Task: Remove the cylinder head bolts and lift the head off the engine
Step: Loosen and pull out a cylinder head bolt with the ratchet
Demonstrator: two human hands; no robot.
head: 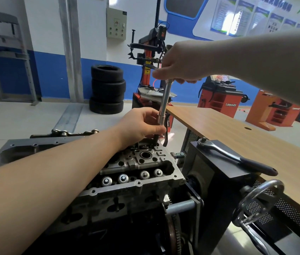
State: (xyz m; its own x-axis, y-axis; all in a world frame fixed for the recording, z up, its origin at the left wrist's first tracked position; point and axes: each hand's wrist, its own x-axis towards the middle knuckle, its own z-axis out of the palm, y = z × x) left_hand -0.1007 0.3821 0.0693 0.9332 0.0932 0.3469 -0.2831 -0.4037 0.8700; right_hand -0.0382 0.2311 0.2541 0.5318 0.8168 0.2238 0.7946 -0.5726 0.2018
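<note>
The grey cylinder head [136, 168] sits on the engine in a stand, with round valve caps showing along its near side. A long silver socket extension [164, 102] stands nearly upright over the head's far end. My right hand [178, 65] grips its top end. My left hand [141, 124] pinches the socket at its lower end, where a dark bolt shank [155, 138] hangs below, just above the head. Whether the bolt's tip is still inside its hole is hidden by my left hand.
A ratchet wrench [237, 157] lies on the black box of the engine stand at the right. A steel handwheel [259, 199] sticks out at the lower right. A wooden table [246, 137] runs behind. Stacked tyres [107, 89] and orange shop machines [219, 96] stand farther off.
</note>
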